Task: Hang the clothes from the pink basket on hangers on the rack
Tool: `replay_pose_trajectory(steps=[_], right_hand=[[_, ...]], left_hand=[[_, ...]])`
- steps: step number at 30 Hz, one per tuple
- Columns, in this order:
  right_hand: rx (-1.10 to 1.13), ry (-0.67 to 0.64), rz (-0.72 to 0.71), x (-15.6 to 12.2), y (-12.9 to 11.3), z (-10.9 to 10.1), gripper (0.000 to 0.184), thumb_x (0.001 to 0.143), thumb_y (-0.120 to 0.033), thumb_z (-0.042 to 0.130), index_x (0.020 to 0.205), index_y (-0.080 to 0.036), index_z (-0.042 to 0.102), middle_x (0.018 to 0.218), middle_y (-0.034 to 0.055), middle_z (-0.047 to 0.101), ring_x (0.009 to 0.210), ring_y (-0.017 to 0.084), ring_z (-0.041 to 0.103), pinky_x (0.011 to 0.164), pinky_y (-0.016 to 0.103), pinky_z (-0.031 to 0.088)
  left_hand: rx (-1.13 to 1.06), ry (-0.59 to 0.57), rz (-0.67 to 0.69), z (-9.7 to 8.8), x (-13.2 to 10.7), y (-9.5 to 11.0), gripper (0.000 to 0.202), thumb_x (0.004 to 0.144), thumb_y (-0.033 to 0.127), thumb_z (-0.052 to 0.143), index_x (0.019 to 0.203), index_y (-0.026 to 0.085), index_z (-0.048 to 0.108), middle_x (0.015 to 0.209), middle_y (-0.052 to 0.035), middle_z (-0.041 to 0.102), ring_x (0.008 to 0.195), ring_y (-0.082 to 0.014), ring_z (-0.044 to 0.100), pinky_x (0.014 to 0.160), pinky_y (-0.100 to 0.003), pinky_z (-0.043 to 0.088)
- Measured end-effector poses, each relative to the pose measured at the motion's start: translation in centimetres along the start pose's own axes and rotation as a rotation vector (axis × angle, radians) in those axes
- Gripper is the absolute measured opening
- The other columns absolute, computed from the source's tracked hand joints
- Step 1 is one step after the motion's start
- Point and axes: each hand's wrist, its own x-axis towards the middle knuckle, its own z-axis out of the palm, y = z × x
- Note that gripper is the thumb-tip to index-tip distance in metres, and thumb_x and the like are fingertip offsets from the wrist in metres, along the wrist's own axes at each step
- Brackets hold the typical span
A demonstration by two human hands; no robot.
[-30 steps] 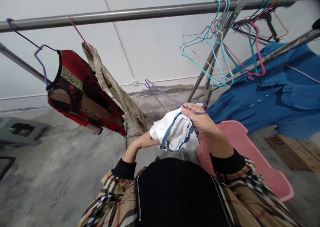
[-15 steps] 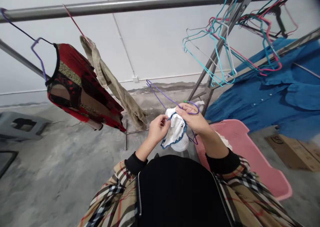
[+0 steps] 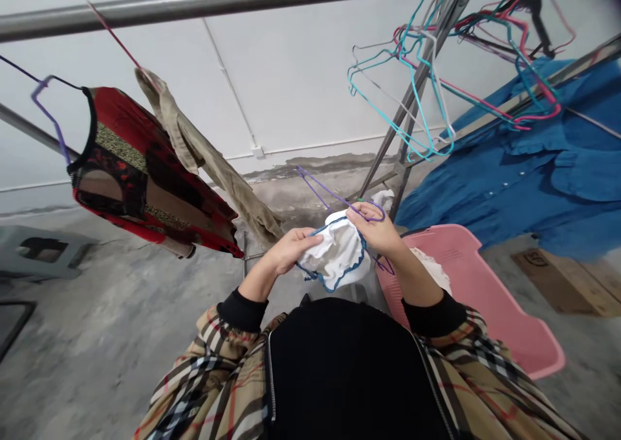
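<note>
Presently, the white cloth (image 3: 334,252) is left of the pink basket (image 3: 495,301), spread but off the rail (image 3: 218,5); I can't tell if the purple hanger (image 3: 336,193) is inside. Its long axis runs between my left hand (image 3: 290,248), pinching its edge, and right hand (image 3: 381,234), gripping cloth and hanger; the opening faces me.

A tan plaid cloth jacket (image 3: 187,375) has 2 silvery metal zip edges (image 3: 272,378), black fabric cuffs (image 3: 242,310) at 4 and 7 o'clock; plain black top (image 3: 347,369).

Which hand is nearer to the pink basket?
Right. In view, the right hand is just left of the pink basket; the left hand is farther left, holding the blue-edged white cloth.
</note>
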Motion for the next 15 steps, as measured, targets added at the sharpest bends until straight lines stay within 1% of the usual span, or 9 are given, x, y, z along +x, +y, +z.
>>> replay_pose_trajectory(steps=[2,4,7,9,12,14,15], right_hand=[[-0.045,0.054,-0.009,-0.6,0.4,-0.3,0.032,0.085,-0.047,0.056,0.071,-0.019,0.060,0.068,0.0005,0.057,0.066,0.014,0.053,0.064,0.026,0.043],[-0.095,0.130,-0.036,-1.6,0.8,-1.1,0.037,0.085,-0.051,0.056,0.068,-0.018,0.062,0.066,0.0011,0.057,0.063,0.013,0.052,0.062,0.026,0.043],[-0.105,0.174,-0.008,-3.8,1.6,-3.4,0.040,0.087,-0.053,0.054,0.073,-0.017,0.067,0.068,0.0020,0.058,0.059,0.011,0.049,0.056,0.024,0.041],[-0.046,0.148,0.058,-5.6,2.3,-5.3,0.041,0.088,-0.053,0.053,0.076,-0.017,0.068,0.061,0.0001,0.052,0.053,0.009,0.044,0.051,0.023,0.036],[0.041,0.043,0.158,-7.8,3.4,-7.6,0.044,0.087,-0.057,0.054,0.074,-0.017,0.068,0.051,-0.0033,0.038,0.046,0.008,0.035,0.045,0.023,0.029],[0.020,-0.046,0.219,-8.6,3.6,-8.2,0.047,0.085,-0.059,0.055,0.074,-0.016,0.069,0.049,-0.0038,0.035,0.045,0.008,0.033,0.043,0.023,0.026],[-0.015,-0.074,0.236,-8.8,3.6,-8.2,0.047,0.084,-0.060,0.055,0.075,-0.016,0.070,0.049,-0.0037,0.035,0.045,0.008,0.033,0.043,0.023,0.025]], left_hand=[[-0.181,0.021,-0.008,-0.1,-0.4,1.2,0.031,0.069,0.035,0.079,0.088,0.012,0.069,0.074,-0.0057,0.070,0.062,-0.0143,0.064,0.062,-0.023,0.051],[-0.299,0.060,0.045,-0.3,-0.6,2.0,0.033,0.067,0.029,0.080,0.093,0.011,0.069,0.077,-0.0071,0.072,0.065,-0.0158,0.066,0.065,-0.024,0.054],[-0.390,0.132,0.104,-0.8,-0.6,2.5,0.031,0.067,0.023,0.079,0.093,0.011,0.068,0.074,-0.0050,0.071,0.061,-0.0149,0.066,0.062,-0.023,0.055],[-0.400,0.172,0.114,-1.3,-0.6,2.5,0.027,0.068,0.022,0.077,0.091,0.011,0.067,0.069,-0.0030,0.069,0.057,-0.0135,0.065,0.058,-0.022,0.055],[-0.375,0.193,0.128,-2.0,-0.9,2.4,0.026,0.069,0.023,0.077,0.089,0.011,0.066,0.069,-0.0023,0.069,0.055,-0.0126,0.064,0.055,-0.021,0.054],[-0.346,0.205,0.150,-2.3,-1.2,2.6,0.028,0.068,0.024,0.077,0.089,0.011,0.065,0.070,-0.0019,0.068,0.055,-0.0123,0.064,0.055,-0.021,0.054],[-0.323,0.211,0.160,-2.4,-1.4,2.7,0.029,0.068,0.025,0.077,0.090,0.012,0.065,0.070,-0.0015,0.068,0.055,-0.0120,0.063,0.055,-0.021,0.053]])
